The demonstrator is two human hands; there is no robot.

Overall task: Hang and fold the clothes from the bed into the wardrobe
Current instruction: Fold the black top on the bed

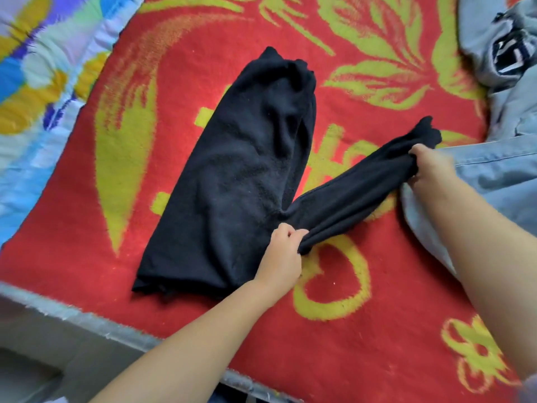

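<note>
On black garment (232, 175): both hands' grip.

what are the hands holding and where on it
Both grip the black garment by its sleeve: left hand near the shoulder end, right hand near the cuff.

- The black garment (238, 175) is looking like thick matt knit cloth, fleecy and slightly pilled, soaking up light with no sheen.
- Its sleeve (357, 187) is showing the same dull cloth, bunching into soft ridges.
- The red blanket (363, 330) is reading as coarse woven cloth with a fuzzy, rough nap and yellow-green figures.
- The pale blue garment (499, 173) is appearing as smooth stitched cloth, denim-like and matt.
- The multicoloured quilt (37, 68) is looking smoother, faintly lustrous printed cloth.
</note>
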